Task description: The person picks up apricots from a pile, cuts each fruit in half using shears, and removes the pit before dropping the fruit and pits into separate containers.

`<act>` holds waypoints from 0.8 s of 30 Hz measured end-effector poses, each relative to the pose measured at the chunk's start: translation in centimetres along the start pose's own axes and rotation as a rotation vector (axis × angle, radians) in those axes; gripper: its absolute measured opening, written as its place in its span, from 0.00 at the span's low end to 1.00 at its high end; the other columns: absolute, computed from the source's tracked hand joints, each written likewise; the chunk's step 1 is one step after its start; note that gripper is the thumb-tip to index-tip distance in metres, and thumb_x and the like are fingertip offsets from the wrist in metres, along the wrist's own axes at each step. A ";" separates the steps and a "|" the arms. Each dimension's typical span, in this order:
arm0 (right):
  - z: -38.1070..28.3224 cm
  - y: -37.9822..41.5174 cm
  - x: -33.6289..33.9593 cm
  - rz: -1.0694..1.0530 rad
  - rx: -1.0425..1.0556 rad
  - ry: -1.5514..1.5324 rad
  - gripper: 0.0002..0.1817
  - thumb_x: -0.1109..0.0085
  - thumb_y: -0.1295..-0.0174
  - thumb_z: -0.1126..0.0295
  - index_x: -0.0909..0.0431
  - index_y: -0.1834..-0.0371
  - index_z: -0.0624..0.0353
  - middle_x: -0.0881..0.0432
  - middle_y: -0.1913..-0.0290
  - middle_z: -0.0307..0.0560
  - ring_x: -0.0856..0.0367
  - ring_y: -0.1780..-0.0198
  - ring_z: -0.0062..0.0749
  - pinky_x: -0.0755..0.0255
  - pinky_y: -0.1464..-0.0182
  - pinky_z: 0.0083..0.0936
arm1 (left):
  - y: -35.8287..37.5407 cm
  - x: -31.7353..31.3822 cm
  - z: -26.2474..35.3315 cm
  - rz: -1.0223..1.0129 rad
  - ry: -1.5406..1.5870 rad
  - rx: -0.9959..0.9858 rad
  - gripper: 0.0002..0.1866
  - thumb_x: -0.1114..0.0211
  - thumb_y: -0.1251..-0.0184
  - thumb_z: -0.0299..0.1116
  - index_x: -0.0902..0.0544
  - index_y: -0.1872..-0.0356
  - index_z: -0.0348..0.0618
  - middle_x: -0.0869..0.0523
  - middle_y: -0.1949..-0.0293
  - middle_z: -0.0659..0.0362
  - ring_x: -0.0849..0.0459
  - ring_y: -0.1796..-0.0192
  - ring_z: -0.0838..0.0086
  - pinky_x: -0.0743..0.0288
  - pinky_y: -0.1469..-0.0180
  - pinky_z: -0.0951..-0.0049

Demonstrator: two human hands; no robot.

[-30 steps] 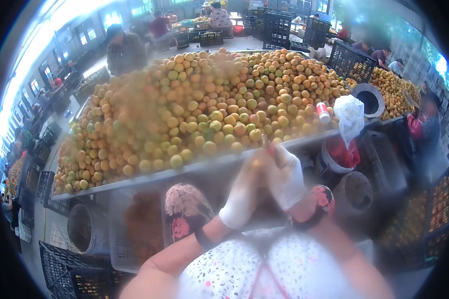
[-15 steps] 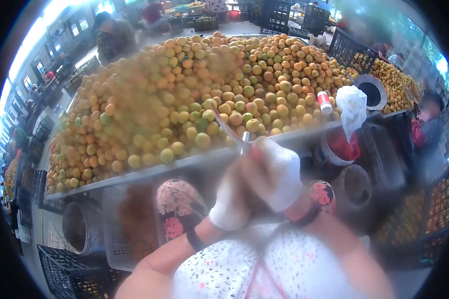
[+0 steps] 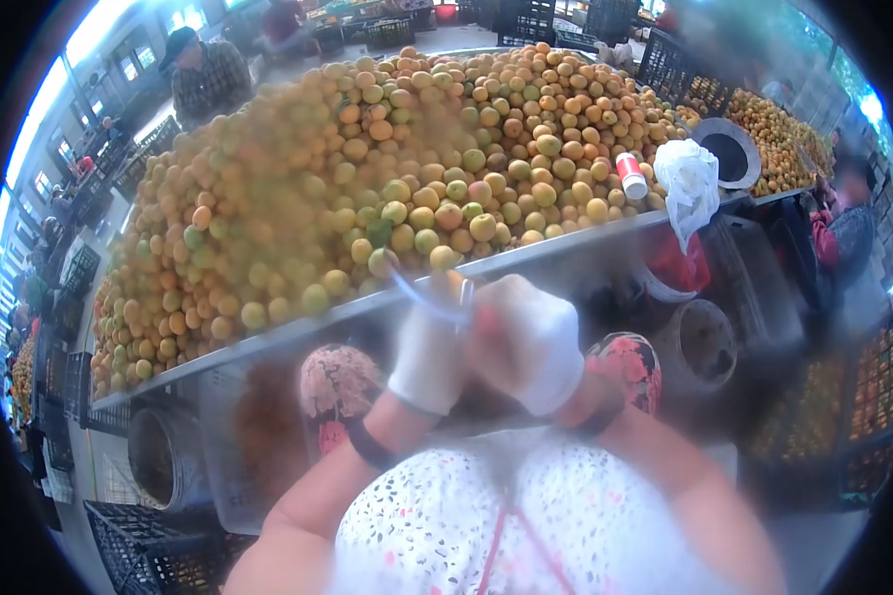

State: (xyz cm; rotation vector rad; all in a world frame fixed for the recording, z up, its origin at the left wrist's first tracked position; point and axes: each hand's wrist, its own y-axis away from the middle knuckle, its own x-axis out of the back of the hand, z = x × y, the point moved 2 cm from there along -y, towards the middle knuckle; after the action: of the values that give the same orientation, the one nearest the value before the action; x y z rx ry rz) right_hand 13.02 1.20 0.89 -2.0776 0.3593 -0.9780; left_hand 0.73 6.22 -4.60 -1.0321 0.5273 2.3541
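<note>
Both my hands wear white gloves and are held together just below the table's front edge (image 3: 566, 243). My left hand (image 3: 425, 355) is closed around a small orange fruit (image 3: 455, 286), of which only the top shows. My right hand (image 3: 534, 342) grips a knife (image 3: 429, 300) by a reddish handle, and its thin blade is blurred and points left across the left hand. A huge heap of yellow-orange and greenish fruit (image 3: 397, 169) fills the metal table in front of me.
A white plastic bag (image 3: 692, 183) and a red-and-white can (image 3: 629, 176) lie at the table's right end. Buckets (image 3: 700, 342) and a pale crate (image 3: 238, 436) stand under the table by my knees. Other people work at the back left (image 3: 203, 74) and at the right (image 3: 843, 233).
My hands have moved left and up toward the table edge. The knife blade, pointing up and left half a second ago, now lies lower across my left hand. The view has tilted downward.
</note>
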 end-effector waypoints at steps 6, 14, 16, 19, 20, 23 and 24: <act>-0.6 -0.2 0.2 -0.038 -0.195 -0.017 0.14 0.31 0.44 0.67 0.20 0.56 0.57 0.20 0.67 0.56 0.17 0.65 0.52 0.24 0.64 0.39 | -0.2 0.8 -1.0 -0.070 0.348 0.051 0.20 0.36 0.28 0.42 0.25 0.43 0.42 0.17 0.50 0.57 0.16 0.48 0.69 0.20 0.45 0.70; 0.2 0.5 3.8 0.070 -0.751 -0.592 0.08 0.37 0.33 0.68 0.19 0.59 0.63 0.20 0.71 0.43 0.19 0.70 0.25 0.27 0.67 0.22 | 2.4 -2.8 1.0 0.028 0.021 0.022 0.31 0.51 0.29 0.65 0.24 0.48 0.46 0.18 0.63 0.54 0.22 0.72 0.71 0.31 0.75 0.72; 0.4 0.6 4.4 0.014 -0.713 -0.540 0.10 0.38 0.31 0.66 0.19 0.58 0.63 0.22 0.71 0.36 0.22 0.73 0.19 0.29 0.69 0.19 | 2.5 -2.9 1.1 0.027 0.048 0.039 0.30 0.49 0.28 0.64 0.23 0.48 0.46 0.19 0.67 0.56 0.22 0.74 0.71 0.31 0.77 0.71; 0.4 0.1 4.9 0.072 -0.556 -0.231 0.10 0.38 0.31 0.66 0.19 0.61 0.63 0.20 0.69 0.39 0.23 0.73 0.17 0.32 0.70 0.14 | 2.9 -3.7 1.4 -0.076 -0.031 0.027 0.31 0.50 0.27 0.65 0.23 0.50 0.45 0.20 0.71 0.57 0.24 0.78 0.73 0.33 0.79 0.72; 0.2 -0.1 4.8 0.197 -0.600 -0.501 0.09 0.39 0.30 0.67 0.20 0.62 0.63 0.20 0.69 0.40 0.23 0.73 0.16 0.32 0.71 0.14 | 2.8 -3.4 1.6 -0.078 -0.030 0.023 0.31 0.50 0.27 0.65 0.23 0.50 0.45 0.20 0.71 0.57 0.24 0.78 0.73 0.33 0.79 0.72; -1.1 -0.8 5.8 0.238 -0.722 -0.802 0.09 0.39 0.31 0.66 0.20 0.62 0.62 0.18 0.68 0.41 0.23 0.74 0.17 0.32 0.72 0.13 | 2.8 -3.1 1.6 -0.219 -0.005 0.051 0.25 0.46 0.24 0.54 0.24 0.44 0.40 0.19 0.65 0.56 0.20 0.61 0.74 0.26 0.62 0.77; -1.6 -0.8 6.1 0.156 -0.804 -0.828 0.09 0.38 0.32 0.65 0.20 0.62 0.61 0.17 0.68 0.39 0.22 0.75 0.17 0.31 0.74 0.12 | 2.9 -3.4 1.4 -0.114 -0.132 0.016 0.28 0.48 0.25 0.60 0.23 0.48 0.42 0.19 0.68 0.56 0.22 0.70 0.74 0.29 0.70 0.76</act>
State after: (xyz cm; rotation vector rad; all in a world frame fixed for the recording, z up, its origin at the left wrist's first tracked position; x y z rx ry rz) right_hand 15.77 -2.39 5.30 -2.8794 0.5008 0.2401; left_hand 0.24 3.68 -0.69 -0.8689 0.4256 2.2946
